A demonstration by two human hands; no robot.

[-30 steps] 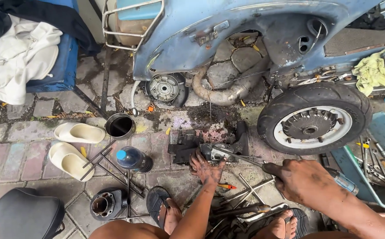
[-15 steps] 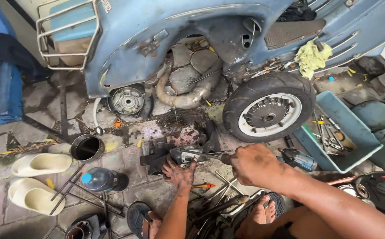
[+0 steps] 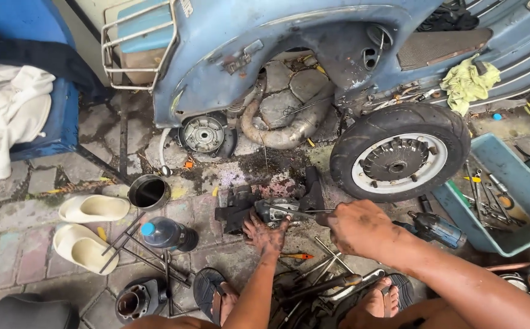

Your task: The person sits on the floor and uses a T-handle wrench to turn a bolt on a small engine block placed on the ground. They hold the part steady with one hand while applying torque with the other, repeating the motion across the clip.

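A greasy black engine part (image 3: 249,207) lies on the paving below an old blue scooter (image 3: 289,55). My left hand (image 3: 266,234), smeared with oil, presses down on the part's metal piece (image 3: 277,210) with fingers spread. Just to the right, my right hand (image 3: 357,228) is closed around the handle of a thin tool whose shaft (image 3: 304,212) points left into that piece.
A loose scooter wheel (image 3: 399,152) leans at the right, beside a blue tray (image 3: 521,201) of tools. A black cup (image 3: 149,192), a plastic bottle (image 3: 166,234), two cream sandals (image 3: 88,228), a cordless driver (image 3: 435,228) and scattered tools (image 3: 320,280) lie around my feet.
The view has swung back and the scene shifted right. My right hand has brought the tool left up to the engine part; my left hand stays on it.
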